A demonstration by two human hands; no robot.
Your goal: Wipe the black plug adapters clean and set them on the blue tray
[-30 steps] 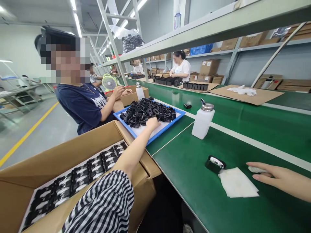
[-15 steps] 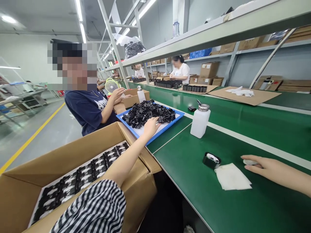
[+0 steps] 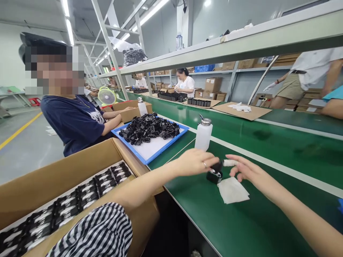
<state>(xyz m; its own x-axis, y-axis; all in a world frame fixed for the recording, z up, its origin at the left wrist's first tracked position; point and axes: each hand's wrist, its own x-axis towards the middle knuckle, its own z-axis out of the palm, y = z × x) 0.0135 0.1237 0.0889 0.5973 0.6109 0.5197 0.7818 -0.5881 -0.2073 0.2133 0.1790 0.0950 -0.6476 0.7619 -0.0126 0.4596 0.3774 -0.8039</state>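
My left hand (image 3: 194, 162) pinches a small black plastic part (image 3: 219, 165) above the green workbench (image 3: 257, 221). My right hand (image 3: 248, 171) comes in from the right, its fingers around a small white pad (image 3: 229, 162) that presses against the part's end. Just under the hands sits a small black container (image 3: 213, 176) with white inside, beside a folded white cloth (image 3: 232, 190). Further left, a blue tray (image 3: 150, 152) carries a heap of black plastic parts (image 3: 148, 130). A striped sleeve (image 3: 93, 232) covers my left upper arm.
A white pump bottle (image 3: 203, 135) stands behind my hands. An open cardboard box (image 3: 66, 167) of black parts in white packing lies at left. A seated co-worker (image 3: 72, 114) works beyond it. Other people, cartons and shelves line the bench.
My left hand has left the tray and moved right with a black part. My right hand has moved left to meet it. The view has swung, and a standing person has appeared at right.
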